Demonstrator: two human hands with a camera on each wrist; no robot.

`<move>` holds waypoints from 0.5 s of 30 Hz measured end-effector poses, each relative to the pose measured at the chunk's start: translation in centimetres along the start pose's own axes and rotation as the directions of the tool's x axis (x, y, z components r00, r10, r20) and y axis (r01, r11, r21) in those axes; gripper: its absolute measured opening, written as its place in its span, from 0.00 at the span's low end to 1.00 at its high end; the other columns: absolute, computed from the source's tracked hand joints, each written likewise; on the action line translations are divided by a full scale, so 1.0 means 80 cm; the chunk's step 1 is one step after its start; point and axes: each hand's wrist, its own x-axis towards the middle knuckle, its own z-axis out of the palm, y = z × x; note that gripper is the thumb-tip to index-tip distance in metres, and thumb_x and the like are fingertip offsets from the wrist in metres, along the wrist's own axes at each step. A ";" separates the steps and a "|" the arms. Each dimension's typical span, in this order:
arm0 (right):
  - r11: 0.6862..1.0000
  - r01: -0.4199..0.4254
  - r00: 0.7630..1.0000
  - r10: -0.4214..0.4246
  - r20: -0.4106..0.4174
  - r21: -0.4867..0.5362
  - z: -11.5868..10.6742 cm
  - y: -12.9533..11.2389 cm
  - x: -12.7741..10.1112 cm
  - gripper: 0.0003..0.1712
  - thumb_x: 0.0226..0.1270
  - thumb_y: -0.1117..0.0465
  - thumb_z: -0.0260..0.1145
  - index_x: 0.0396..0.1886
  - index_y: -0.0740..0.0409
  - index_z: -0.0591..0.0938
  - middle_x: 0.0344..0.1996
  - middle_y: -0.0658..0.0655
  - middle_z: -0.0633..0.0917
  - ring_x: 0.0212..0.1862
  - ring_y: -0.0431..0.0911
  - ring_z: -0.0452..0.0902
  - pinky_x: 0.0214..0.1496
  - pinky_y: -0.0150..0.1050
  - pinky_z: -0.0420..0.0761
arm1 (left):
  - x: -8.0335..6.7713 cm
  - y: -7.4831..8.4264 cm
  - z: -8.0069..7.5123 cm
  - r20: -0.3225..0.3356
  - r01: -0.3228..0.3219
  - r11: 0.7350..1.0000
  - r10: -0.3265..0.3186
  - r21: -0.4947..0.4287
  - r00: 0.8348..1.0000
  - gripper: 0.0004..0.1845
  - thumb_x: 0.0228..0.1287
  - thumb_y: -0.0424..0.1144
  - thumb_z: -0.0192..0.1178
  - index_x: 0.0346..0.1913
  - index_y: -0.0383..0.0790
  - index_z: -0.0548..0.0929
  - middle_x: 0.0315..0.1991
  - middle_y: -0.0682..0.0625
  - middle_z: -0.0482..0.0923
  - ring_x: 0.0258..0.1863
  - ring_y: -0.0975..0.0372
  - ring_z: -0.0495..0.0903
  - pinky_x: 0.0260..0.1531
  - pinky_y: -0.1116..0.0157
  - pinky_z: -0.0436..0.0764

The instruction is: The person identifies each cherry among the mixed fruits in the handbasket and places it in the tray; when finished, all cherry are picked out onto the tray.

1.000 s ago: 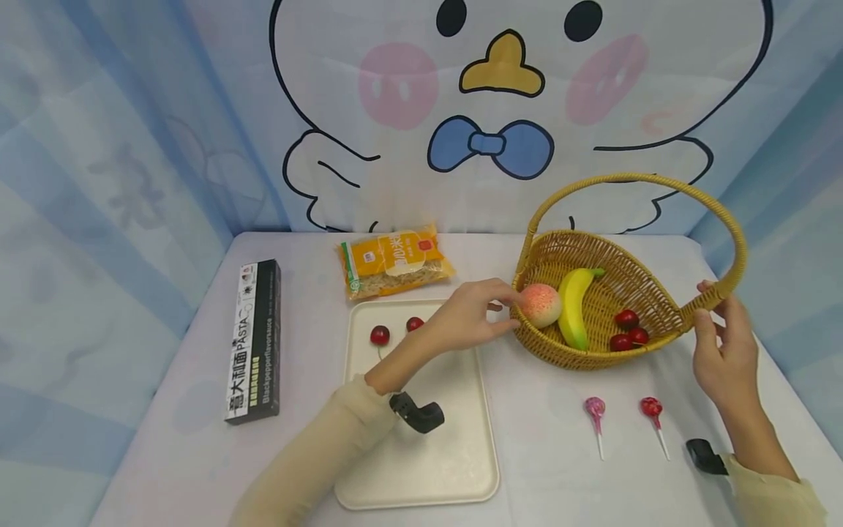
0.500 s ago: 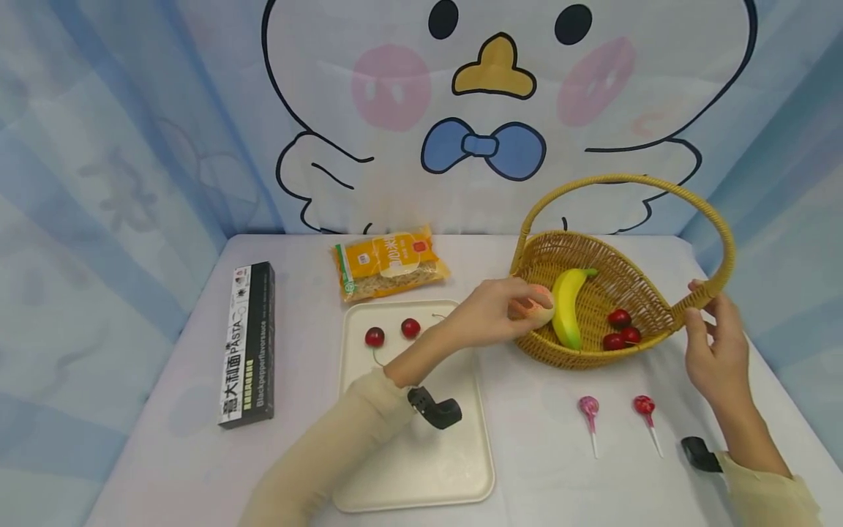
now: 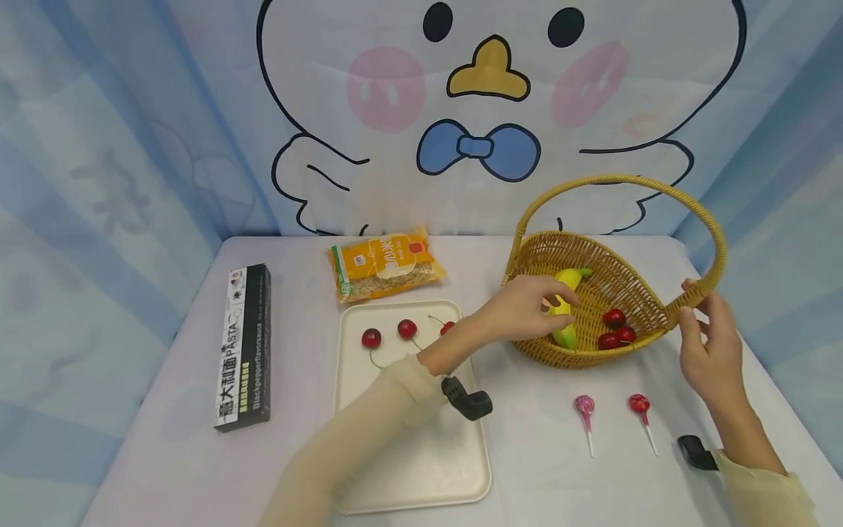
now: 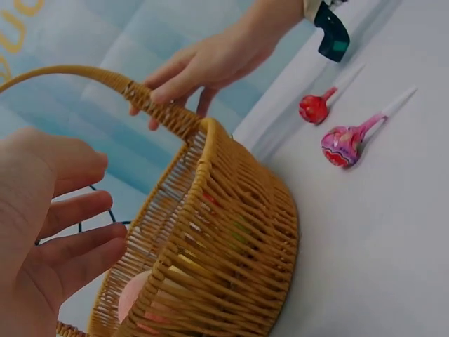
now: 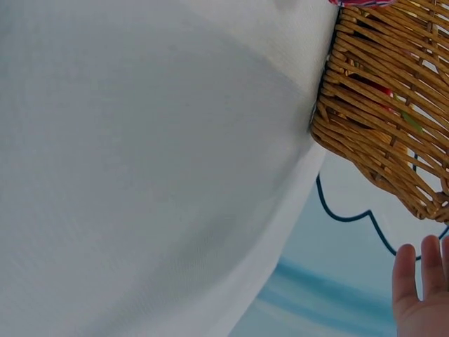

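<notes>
Seen from the head, the left hand [image 3: 525, 310] hangs over the left side of a golden-tan woven wicker basket [image 3: 596, 252] with a tall arched handle, thumb and fingers loosely bent with a gap between. It partly covers a yellow plastic-looking banana with green ends [image 3: 565, 339]; whether they touch I cannot tell. The right hand [image 3: 713, 348] pinches the handle's foot on the other side, near the right table edge. Glossy dark-red cherries [image 3: 614, 318] lie inside the basket, with bare wicker behind them. In front, two round lollipops on white sticks, one pink [image 3: 584, 404] and one red [image 3: 639, 403], have free white tablecloth [image 3: 540, 461] around them. More cherries [image 3: 371, 338] sit toward the far end of a cream rectangular tray [image 3: 435, 468], its near half bare. An orange pasta bag [image 3: 388, 267] lies by the rear edge; a slim black-and-white pasta box [image 3: 244, 348] lies toward the left edge, with clear cloth between it and the tray.

At the left wrist, the parted fingers hang beside the rim, and a pale-pink peach [image 4: 135, 300] shows inside, by the wall.

At the right wrist, straight fingertips [image 5: 430, 256] appear just beside the wicker, beyond a broad stretch of cloth.
</notes>
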 end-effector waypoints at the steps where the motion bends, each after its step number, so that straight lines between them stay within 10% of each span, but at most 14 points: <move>1: 1.000 0.002 1.000 -0.002 -0.001 -0.001 0.000 0.000 0.000 0.28 0.89 0.54 0.49 0.83 0.40 0.64 0.78 0.58 0.71 0.75 0.26 0.63 0.72 0.17 0.62 | 0.003 0.001 0.002 0.008 0.000 1.000 0.000 0.002 1.000 0.18 0.76 0.45 0.65 0.63 0.47 0.86 0.61 0.52 0.87 0.58 0.62 0.85 0.49 0.83 0.75; 15: 1.000 0.024 1.000 -0.024 -0.002 0.000 -0.001 -0.003 -0.001 0.28 0.88 0.54 0.50 0.83 0.43 0.65 0.75 0.62 0.72 0.71 0.22 0.63 0.70 0.15 0.62 | 0.044 0.021 0.035 0.112 -0.014 1.000 0.012 0.017 0.994 0.16 0.79 0.49 0.62 0.62 0.51 0.87 0.57 0.62 0.87 0.33 0.72 0.73 0.34 0.80 0.73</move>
